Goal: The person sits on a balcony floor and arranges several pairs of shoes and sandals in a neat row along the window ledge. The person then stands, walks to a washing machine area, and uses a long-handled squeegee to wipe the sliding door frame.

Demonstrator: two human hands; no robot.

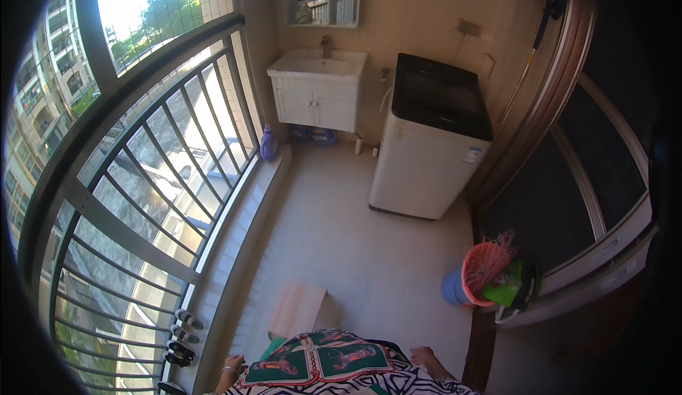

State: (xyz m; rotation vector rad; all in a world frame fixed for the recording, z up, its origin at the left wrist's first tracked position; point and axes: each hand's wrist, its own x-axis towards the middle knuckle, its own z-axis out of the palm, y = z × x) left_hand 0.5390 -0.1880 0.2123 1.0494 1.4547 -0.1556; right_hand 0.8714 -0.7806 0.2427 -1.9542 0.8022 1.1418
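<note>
At the lower edge, my left hand (233,364) hangs beside my patterned garment (320,363), with a bracelet at its wrist. Its fingers are small and partly hidden, so their pose is unclear. On the other side of the garment, my right hand (424,358) is held low with curled fingers and no object visible in it. Ahead of my left hand, a light wood-coloured box or stool (297,308) stands on the floor. A bit of green cloth (272,347) shows between it and my garment. Neither hand visibly touches anything apart from possibly the garment.
A washing machine (426,157) and a white sink cabinet (316,101) stand ahead. Right, a pink basin with hangers (477,271) sits on a blue bucket (452,286) beside a green bag (506,286). A railing (135,196) lines the left; a purple bottle (268,144) stands on its ledge.
</note>
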